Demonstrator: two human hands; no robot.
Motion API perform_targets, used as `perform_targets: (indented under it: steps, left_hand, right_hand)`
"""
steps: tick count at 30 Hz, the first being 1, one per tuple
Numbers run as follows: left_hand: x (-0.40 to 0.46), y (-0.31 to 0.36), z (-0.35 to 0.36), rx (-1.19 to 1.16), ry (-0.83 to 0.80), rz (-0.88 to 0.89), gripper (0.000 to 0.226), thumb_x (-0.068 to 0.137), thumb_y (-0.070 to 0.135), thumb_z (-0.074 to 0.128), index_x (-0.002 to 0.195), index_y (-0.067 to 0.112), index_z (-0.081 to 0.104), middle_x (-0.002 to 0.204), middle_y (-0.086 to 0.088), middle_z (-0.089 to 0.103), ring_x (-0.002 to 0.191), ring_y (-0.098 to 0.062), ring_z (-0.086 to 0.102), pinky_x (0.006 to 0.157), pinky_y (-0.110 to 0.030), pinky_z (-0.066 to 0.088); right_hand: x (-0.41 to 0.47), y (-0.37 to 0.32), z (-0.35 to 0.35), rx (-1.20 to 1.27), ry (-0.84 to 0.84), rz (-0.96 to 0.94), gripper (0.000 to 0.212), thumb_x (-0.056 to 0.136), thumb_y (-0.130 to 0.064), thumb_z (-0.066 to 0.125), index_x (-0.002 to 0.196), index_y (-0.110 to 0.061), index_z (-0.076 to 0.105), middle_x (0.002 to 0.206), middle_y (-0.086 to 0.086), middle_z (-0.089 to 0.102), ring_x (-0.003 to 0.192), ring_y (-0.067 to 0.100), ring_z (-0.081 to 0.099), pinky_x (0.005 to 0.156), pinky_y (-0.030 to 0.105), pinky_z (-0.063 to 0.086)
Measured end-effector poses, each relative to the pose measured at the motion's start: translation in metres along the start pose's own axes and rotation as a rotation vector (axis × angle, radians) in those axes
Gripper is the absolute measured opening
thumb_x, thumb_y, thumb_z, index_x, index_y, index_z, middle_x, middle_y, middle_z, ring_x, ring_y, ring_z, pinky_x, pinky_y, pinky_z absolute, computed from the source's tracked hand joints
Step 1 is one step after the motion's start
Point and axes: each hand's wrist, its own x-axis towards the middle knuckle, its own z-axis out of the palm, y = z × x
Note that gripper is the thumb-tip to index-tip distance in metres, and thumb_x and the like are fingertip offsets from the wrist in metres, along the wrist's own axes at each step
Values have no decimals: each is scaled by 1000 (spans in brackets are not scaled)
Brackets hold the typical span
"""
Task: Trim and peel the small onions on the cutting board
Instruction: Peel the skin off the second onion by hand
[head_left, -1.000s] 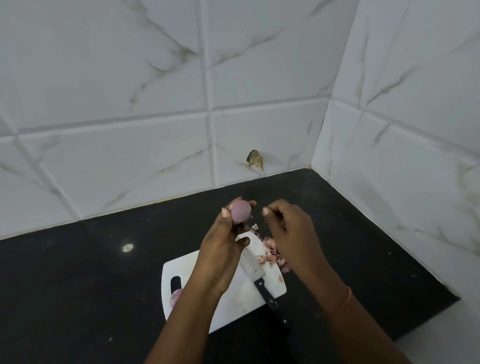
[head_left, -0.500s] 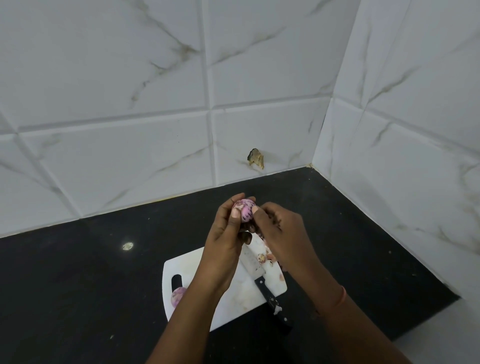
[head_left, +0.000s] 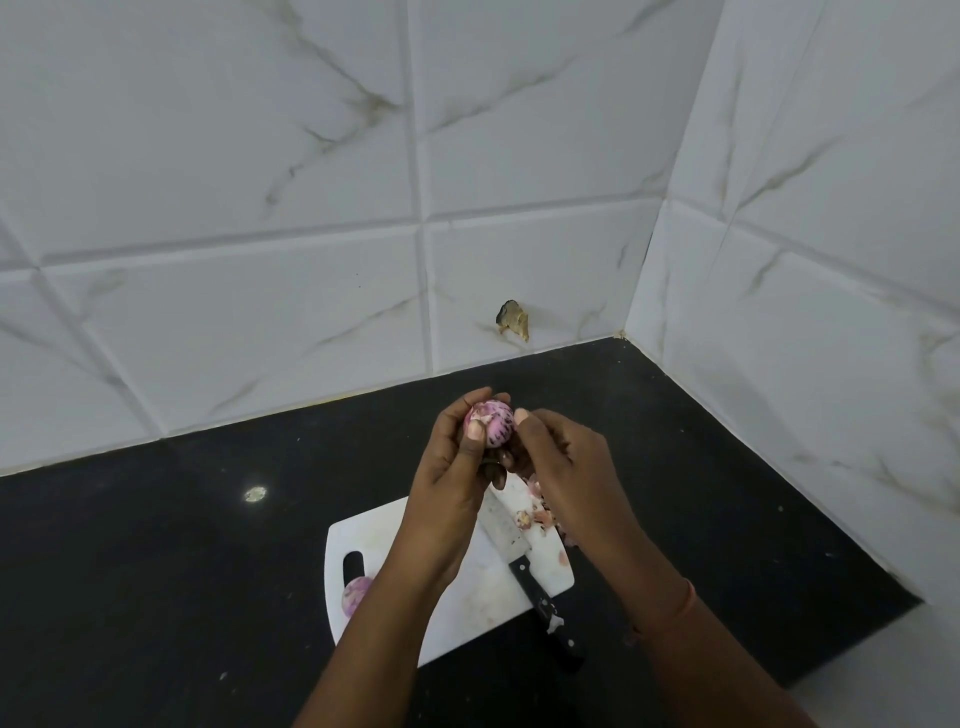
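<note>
A small pink onion (head_left: 496, 427) is held up above the far end of the white cutting board (head_left: 467, 603). My left hand (head_left: 452, 478) grips it from the left with thumb and fingers curled round it. My right hand (head_left: 566, 462) has its thumb tip against the onion's right side, fingers curled below. A second small onion (head_left: 356, 594) lies at the board's left end beside the handle slot. A black-handled knife (head_left: 530, 571) lies across the board, blade toward the hands. Pink peel scraps (head_left: 540, 514) are heaped at the board's right edge.
The board sits on a black countertop (head_left: 182, 571) in a corner of white marble-look tiled walls. A chipped hole (head_left: 513, 319) marks the back wall tile. The counter's right edge drops off near the lower right.
My right hand has come back from the peel heap to the onion and its thumb now touches the skin. My left hand has turned the onion slightly.
</note>
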Motion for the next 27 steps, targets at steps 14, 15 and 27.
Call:
perform_targets:
  steps: [14, 15, 27]
  left_hand:
    - [2, -2, -4, -60, -6, -4, 34, 97, 29, 48, 130, 30, 57, 124, 5, 67, 107, -21, 65, 84, -30, 53]
    - [2, -2, -4, -47, -3, 4, 34, 97, 30, 48, 130, 32, 57, 125, 5, 66, 109, -22, 65, 85, -30, 53]
    - [3, -3, -6, -75, 22, 27, 36, 94, 29, 50, 130, 28, 57, 125, 5, 67, 116, -16, 64, 88, -28, 54]
  right_hand:
    - [-1, -9, -2, 73, 107, -24, 12, 91, -21, 62, 96, -12, 69, 82, -6, 70, 75, 1, 66, 64, 9, 51]
    - [-1, -11, -1, 74, 105, -22, 16, 88, -27, 65, 94, -13, 69, 80, -7, 70, 74, 1, 66, 63, 9, 51]
    - [2, -6, 2, -14, 155, -132, 9, 90, -11, 65, 91, -8, 74, 76, -4, 71, 71, -1, 66, 61, 6, 47]
